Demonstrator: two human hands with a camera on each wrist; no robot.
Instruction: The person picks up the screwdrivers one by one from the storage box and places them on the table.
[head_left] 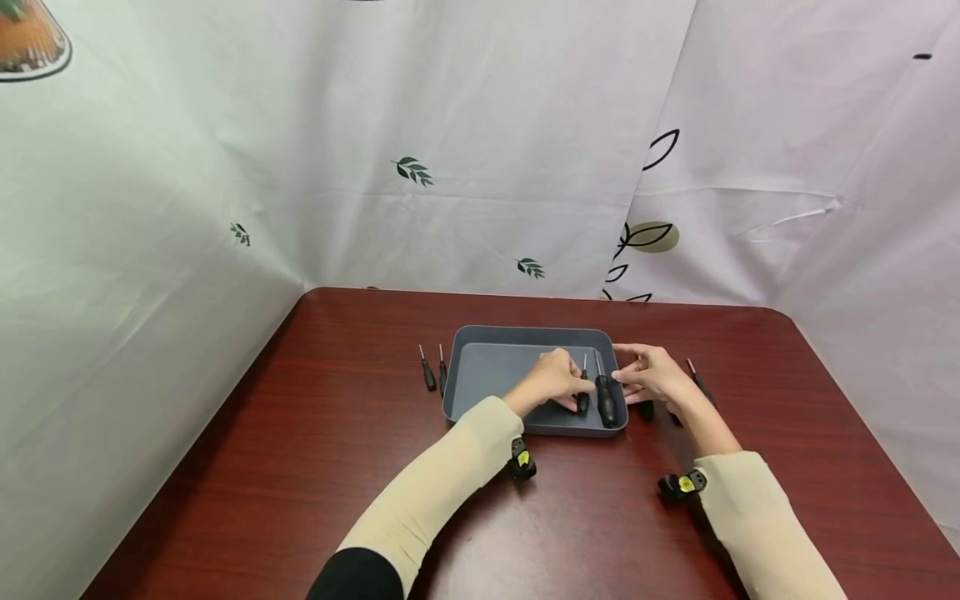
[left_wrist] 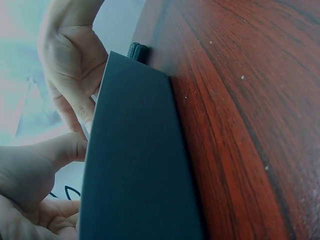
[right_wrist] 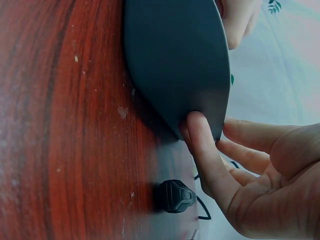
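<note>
A grey rectangular tray (head_left: 491, 333) lies on the table. My left hand (head_left: 553, 377) reaches into its right half, thumb and finger pinching the black handle of a small screwdriver (head_left: 582, 405). Beside that, along the right wall, lies a larger black-handled screwdriver (head_left: 606, 404). My right hand (head_left: 652, 375) grips the right side of the tray, fingers against its outer wall and over the rim. In the left wrist view, the tray's front wall hides part of the left hand (left_wrist: 30, 175). The right wrist view shows the right hand (right_wrist: 260, 175) at the tray corner.
Two small screwdrivers lie left of the tray, one (head_left: 427, 373) farther out and one (head_left: 442, 371) close to it. More screwdrivers lie on the right, partly under the right hand, including one (head_left: 697, 377) behind the wrist. White patterned cloth (head_left: 480, 225) surrounds the reddish-brown table (head_left: 300, 467).
</note>
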